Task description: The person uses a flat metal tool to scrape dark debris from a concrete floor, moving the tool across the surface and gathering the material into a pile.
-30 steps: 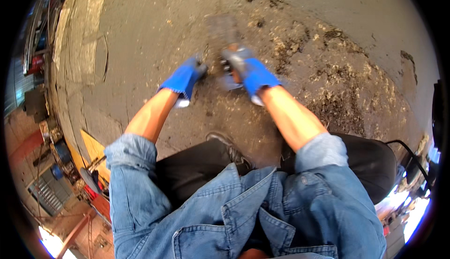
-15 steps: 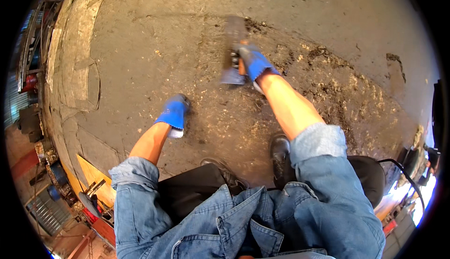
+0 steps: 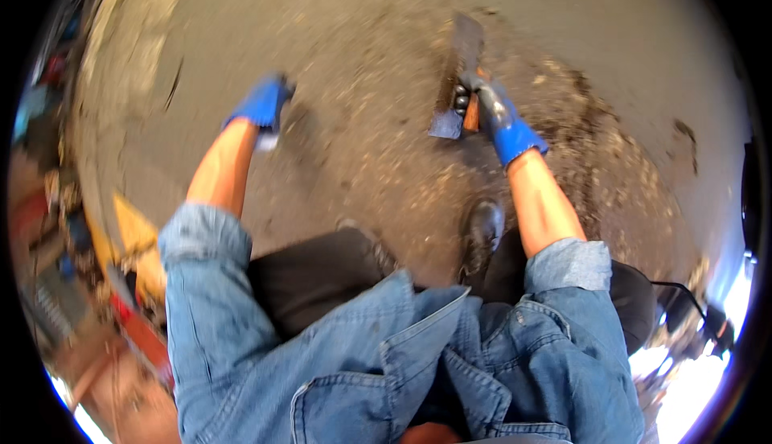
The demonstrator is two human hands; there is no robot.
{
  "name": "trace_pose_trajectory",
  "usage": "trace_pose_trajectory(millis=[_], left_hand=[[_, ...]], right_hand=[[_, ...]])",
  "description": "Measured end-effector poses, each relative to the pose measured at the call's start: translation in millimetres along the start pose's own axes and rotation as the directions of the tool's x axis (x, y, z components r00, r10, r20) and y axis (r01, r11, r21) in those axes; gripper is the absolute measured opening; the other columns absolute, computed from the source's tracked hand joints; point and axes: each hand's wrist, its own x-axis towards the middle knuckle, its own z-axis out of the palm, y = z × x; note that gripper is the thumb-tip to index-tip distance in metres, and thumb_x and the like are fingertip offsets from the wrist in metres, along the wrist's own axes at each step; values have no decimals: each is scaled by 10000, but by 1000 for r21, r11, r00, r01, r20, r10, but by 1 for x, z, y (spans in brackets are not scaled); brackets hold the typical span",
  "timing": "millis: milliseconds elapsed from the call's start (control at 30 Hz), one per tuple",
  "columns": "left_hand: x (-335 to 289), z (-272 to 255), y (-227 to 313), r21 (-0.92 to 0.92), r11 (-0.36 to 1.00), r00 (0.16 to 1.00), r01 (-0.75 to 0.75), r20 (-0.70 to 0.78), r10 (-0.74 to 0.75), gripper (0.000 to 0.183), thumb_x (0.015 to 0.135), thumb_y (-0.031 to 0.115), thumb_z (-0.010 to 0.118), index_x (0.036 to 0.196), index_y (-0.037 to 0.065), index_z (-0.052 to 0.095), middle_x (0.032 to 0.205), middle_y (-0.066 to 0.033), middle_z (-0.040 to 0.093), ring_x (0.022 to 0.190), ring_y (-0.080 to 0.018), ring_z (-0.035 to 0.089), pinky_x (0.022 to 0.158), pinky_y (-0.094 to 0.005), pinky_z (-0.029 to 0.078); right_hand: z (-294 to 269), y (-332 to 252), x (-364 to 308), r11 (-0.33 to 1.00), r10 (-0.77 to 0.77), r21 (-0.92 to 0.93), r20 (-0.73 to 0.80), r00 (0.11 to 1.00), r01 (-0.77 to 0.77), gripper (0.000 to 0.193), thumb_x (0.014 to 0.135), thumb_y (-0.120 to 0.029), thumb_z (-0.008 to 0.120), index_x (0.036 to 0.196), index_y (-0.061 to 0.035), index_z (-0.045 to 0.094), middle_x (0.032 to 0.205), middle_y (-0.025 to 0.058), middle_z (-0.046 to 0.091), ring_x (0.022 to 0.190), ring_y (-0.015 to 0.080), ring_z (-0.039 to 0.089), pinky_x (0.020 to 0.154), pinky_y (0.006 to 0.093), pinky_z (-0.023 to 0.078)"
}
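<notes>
My right hand [image 3: 489, 104], in a blue glove with dark fingers, is closed round the orange-brown wooden handle [image 3: 473, 110] of a finishing trowel. The trowel's long grey steel blade [image 3: 466, 42] is tilted over the rough grey-brown surface [image 3: 370, 154]; motion blur hides whether it touches. My left hand [image 3: 264, 104], gloved the same way, hovers above or rests on the smoother surface to the left, with nothing visible in it. Its fingers are mostly hidden and smeared, so their pose is unclear.
Black boots [image 3: 482, 231] and dark-trousered knees [image 3: 322, 263] are close below my hands. Crumbly patches [image 3: 595, 146] spread to the right, beside smoother grey material [image 3: 611, 26]. A yellow triangular piece [image 3: 135, 227] and blurred clutter lie left. A black cable [image 3: 683, 289] curves at the right.
My left hand has moved left and farther away. My right hand has carried the trowel to the right. The view has shifted and blurred.
</notes>
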Motion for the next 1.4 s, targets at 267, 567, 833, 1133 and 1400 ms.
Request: trace_pose_trajectory(millis=[267, 567, 833, 1133, 1400], left_hand=[[-47, -41, -48, -322, 882, 890, 345, -186, -416, 453, 930, 329, 633, 1204, -31, 654, 1140, -211, 718, 1072, -334, 680, 923, -437, 505], [-110, -31, -77, -379, 816, 814, 437, -220, -538, 392, 932, 307, 644, 1152, -16, 673, 1036, -168, 725, 985, -258, 676, 874, -418, 505], [-117, -39, -34, -287, 865, 829, 411, -278, -486, 408, 933, 320, 627, 1193, 12, 682, 1112, -213, 726, 1051, -326, 697, 921, -424, 517], [-81, -41, 18, -153, 943, 895, 296, -301, -330, 385, 928, 330, 623, 1142, 22, 708, 1099, -222, 727, 1048, -356, 702, 905, -428, 525], [-43, -26, 13, -61, 971, 931, 231, -276, -239, 335, 926, 277, 628, 1113, 12, 712, 1025, -202, 745, 984, -307, 724, 845, -420, 539]], right_hand=[[210, 8, -54, -41, 219, -708, 683, 697, 706, 298, 894, -280, 657, 1127, -102, 709, 1155, 120, 718, 1029, 328, 683, 873, 423, 538], [319, 58, -75, -507, 500, -225, 710, 497, 832, 282, 912, -222, 667, 1162, -128, 758, 1207, 75, 732, 1120, 313, 699, 859, 462, 572], [248, 67, -73, -551, 629, 73, 691, 356, 831, 236, 867, -188, 669, 1069, -151, 785, 1125, 77, 757, 1054, 319, 720, 786, 476, 579], [110, 24, -48, -610, 655, 46, 590, 471, 791, 201, 860, -220, 631, 988, -139, 764, 1030, 94, 753, 974, 308, 721, 764, 487, 572], [-85, -87, -9, -772, 527, 98, 651, 546, 629, 99, 790, -184, 650, 799, -148, 742, 855, 116, 740, 810, 326, 717, 684, 477, 550]])
